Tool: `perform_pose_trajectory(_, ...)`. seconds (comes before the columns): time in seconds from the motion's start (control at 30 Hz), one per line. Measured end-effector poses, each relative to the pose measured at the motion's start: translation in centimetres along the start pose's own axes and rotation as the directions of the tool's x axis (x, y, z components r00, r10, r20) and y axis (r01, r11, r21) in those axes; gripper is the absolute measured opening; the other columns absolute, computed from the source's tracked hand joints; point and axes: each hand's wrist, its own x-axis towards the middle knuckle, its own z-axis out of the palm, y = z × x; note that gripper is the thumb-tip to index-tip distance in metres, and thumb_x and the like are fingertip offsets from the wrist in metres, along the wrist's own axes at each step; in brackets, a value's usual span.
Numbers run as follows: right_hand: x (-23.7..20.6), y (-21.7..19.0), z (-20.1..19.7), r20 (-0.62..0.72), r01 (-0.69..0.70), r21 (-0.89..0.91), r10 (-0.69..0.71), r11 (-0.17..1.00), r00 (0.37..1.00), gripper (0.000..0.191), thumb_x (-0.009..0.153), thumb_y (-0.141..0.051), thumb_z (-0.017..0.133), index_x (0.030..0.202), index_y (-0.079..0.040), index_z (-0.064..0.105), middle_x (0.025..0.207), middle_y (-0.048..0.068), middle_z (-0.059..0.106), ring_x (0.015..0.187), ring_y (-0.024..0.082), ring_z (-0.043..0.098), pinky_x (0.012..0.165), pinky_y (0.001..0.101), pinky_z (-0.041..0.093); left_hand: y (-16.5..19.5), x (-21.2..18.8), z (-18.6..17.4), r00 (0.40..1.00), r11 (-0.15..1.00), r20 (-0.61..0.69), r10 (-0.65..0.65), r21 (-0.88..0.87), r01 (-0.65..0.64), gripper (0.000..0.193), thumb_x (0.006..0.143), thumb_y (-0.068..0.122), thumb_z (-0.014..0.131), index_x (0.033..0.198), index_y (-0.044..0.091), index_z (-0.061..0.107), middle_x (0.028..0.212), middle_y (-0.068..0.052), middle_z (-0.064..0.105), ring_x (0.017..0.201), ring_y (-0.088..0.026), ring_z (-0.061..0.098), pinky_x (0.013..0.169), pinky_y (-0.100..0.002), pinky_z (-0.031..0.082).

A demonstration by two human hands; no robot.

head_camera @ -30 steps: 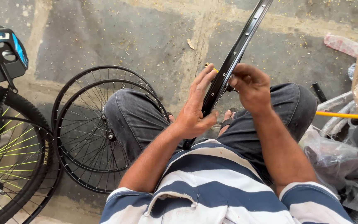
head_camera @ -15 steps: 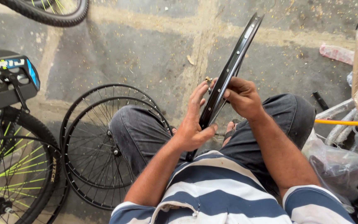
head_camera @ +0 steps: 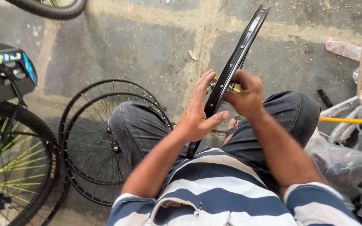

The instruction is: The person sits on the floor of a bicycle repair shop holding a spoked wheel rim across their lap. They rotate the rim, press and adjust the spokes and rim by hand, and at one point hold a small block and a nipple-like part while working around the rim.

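I sit on the ground with a black bicycle wheel rim [head_camera: 243, 46] standing edge-on between my knees. My left hand [head_camera: 200, 111] lies flat against the rim's left side, fingers spread upward and thumb hooked across the rim. My right hand [head_camera: 244, 93] is closed on a yellow-handled tool [head_camera: 230, 87] pressed against the rim's right side near its middle. The tool's tip is hidden behind the rim.
Two spoked black wheels [head_camera: 101, 138] lie stacked on the stone floor by my left knee. A bicycle with a tyre and green-yellow spokes [head_camera: 9, 167] stands at the left. Another tyre [head_camera: 51, 7] shows at top left. Plastic-wrapped parts and a yellow rod [head_camera: 348, 120] crowd the right.
The view has shifted so the scene sits lower and further right. My left hand slid up the rim with fingers spreading; my right hand stays closed at the rim.
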Motion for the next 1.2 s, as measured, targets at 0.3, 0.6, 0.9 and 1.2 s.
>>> perform_pose_trajectory(0.3, -2.6, 1.1, 0.7, -0.077, 0.349, 0.100, -0.342, 0.932, 0.937, 0.032, 0.082, -0.005, 0.083, 0.105, 0.004, 0.064, 0.112, 0.016, 0.066, 0.100, 0.024, 0.070, 0.084, 0.0333, 0.058, -0.7, -0.6, -0.3, 0.998, 0.999, -0.021, -0.054, 0.009, 0.054, 0.101, 0.093, 0.041, 0.080, 0.166, 0.005, 0.020, 0.173, -0.022, 0.024, 0.163, -0.038, 0.028, 0.133, -0.047, 0.029)
perform_pose_trajectory(0.6, 3.4, 4.5, -3.5, 0.711, -0.460, 0.655, -0.284, 0.599, 0.643, 0.052, 0.089, -0.016, 0.072, 0.135, 0.001, 0.055, 0.121, 0.016, 0.070, 0.114, 0.021, 0.070, 0.099, 0.0342, 0.057, -1.2, -1.2, 0.6, 0.999, 0.998, -0.013, -0.046, 0.051, 0.047, 0.113, 0.095, 0.048, 0.076, 0.167, 0.002, 0.001, 0.174, -0.025, 0.014, 0.164, -0.042, 0.017, 0.134, -0.049, 0.021)
perform_pose_trajectory(0.9, -1.0, -1.9, 2.0, -0.305, 0.420, -0.155, -0.448, 0.894, 0.841, 0.036, 0.087, 0.000, 0.090, 0.111, -0.002, 0.064, 0.105, 0.013, 0.073, 0.098, 0.018, 0.073, 0.086, 0.0342, 0.059, -1.9, -0.8, 0.5, 0.999, 0.999, -0.029, -0.040, -0.030, 0.039, 0.110, 0.097, 0.052, 0.073, 0.168, 0.003, 0.005, 0.174, -0.025, 0.015, 0.165, -0.042, 0.020, 0.134, -0.047, 0.028)
perform_pose_trajectory(1.2, 0.2, 1.8, 1.9, 0.047, 0.343, 0.081, -0.347, 0.936, 0.937, 0.029, 0.099, 0.003, 0.067, 0.128, 0.003, 0.064, 0.100, 0.012, 0.074, 0.089, 0.017, 0.075, 0.079, 0.0303, 0.062, -2.0, -1.0, 1.3, 0.995, 0.980, -0.085, 0.047, 0.195, -0.030, 0.103, 0.097, 0.047, 0.076, 0.169, 0.009, 0.013, 0.171, -0.023, 0.014, 0.162, -0.044, 0.013, 0.134, -0.052, 0.018)
